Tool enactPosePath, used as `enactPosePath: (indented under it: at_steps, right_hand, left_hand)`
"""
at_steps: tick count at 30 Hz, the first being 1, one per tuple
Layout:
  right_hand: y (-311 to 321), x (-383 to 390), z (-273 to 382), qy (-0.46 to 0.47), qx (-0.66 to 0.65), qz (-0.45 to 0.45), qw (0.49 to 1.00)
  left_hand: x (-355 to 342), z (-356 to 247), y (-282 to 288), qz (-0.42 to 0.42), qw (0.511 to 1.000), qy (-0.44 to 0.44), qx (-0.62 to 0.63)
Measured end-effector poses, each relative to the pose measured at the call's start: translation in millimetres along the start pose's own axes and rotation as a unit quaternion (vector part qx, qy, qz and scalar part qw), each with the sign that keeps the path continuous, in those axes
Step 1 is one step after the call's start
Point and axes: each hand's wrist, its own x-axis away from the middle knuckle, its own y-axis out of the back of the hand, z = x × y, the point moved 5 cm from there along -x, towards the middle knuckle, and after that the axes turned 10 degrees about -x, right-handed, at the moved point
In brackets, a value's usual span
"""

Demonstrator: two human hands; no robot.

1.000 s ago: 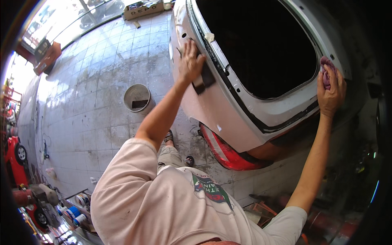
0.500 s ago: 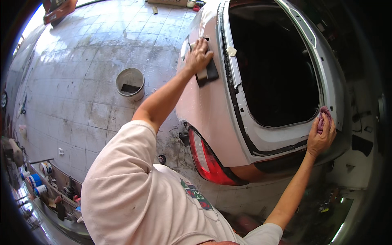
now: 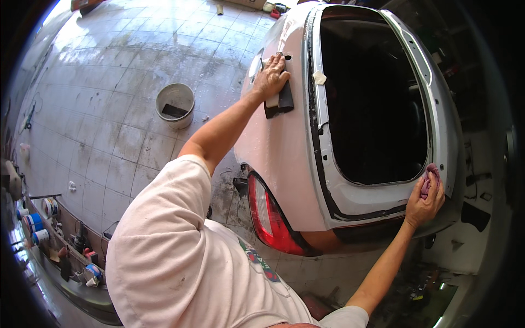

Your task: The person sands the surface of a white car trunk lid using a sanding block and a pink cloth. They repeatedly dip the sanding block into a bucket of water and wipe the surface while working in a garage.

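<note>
A dark sanding block point(image 3: 280, 100) is lying flat on the white car body point(image 3: 276, 147), right under the left hand point(image 3: 270, 78). The fingers are pressing down on top of it, holding it there. A small purple cloth point(image 3: 429, 179) is sitting inside the right hand point(image 3: 424, 201), whose fingers are curling around it against the car's far edge. Just below the left arm, the red tail light point(image 3: 268, 216) is showing. Out to the left, a grey bucket point(image 3: 175, 105) is standing on the tiled floor point(image 3: 104, 104).

A car body repair workshop: a white car body point(image 3: 284, 147) with its rear window out fills the upper right, a bucket point(image 3: 175, 105) stands on the wet tiled floor point(image 3: 104, 126), and paint tins point(image 3: 34, 223) line the lower left.
</note>
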Motion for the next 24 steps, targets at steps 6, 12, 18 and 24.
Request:
enactPosePath:
  at_steps: [6,12,18,24]
  right_hand:
    - [11.0,21.7,-14.3,-0.011,0.036,0.022,0.999]
    - [5.9,4.1,-4.3,-0.004,0.014,0.020,1.000]
    - [6.3,18.1,-14.9,-0.018,0.032,0.030,0.999]
    - [11.8,22.9,-17.5,-0.029,0.018,0.027,0.999]
  left_hand:
    - [200.4,-139.9,77.5,0.078,0.994,0.005,0.074]
    - [3.8,8.8,6.3,0.009,0.997,-0.005,0.073]
    - [53.7,-49.6,14.8,0.030,0.995,0.057,0.080]
    - [187.9,-135.2,82.2,0.120,0.990,-0.051,0.061]
